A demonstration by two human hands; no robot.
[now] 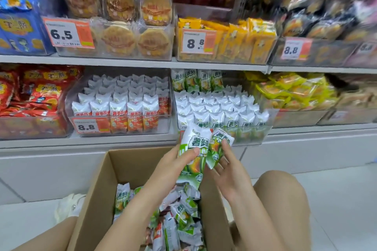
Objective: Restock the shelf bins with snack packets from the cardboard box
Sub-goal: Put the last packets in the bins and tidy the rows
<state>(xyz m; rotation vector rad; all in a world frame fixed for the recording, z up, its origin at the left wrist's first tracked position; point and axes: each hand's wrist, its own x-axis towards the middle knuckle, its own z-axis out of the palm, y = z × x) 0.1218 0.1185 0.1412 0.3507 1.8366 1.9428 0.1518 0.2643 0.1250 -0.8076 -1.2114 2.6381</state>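
Mid-transfer step: packets are out of the cardboard box (98,185) and held up in front of the target bin, not yet placed.

Left hand (179,161): grip clamped on a green-and-white snack packet (196,149), thumb across its front, packet roughly upright and tilted a little right. Right hand (226,167): fingers mostly straight, index finger laid over a 2nd green packet (219,149) that rests against the palm; I read this as a light pinch, but the thumb is hidden so I can't be sure. The 2 packets touch, just below the bin's front lip.

Target looks like the clear bin of green packets (265,126) on the lower shelf, right of centre: same print. Its rows are upright and near full; the near row seems to have a gap at its left end, right behind the held packets, though they cover that spot.

The bin of orange packets (122,114) to the left is a different flavour, not the target.

Box sits on the floor between the knees, with plenty of loose green packets (183,218) inside, plus a few orange ones. So the task is far from done.

Next move calls for: lift both over the front lip, stand them upright with print facing near, slot into the front row without knocking neighbours over. Then back to the box.
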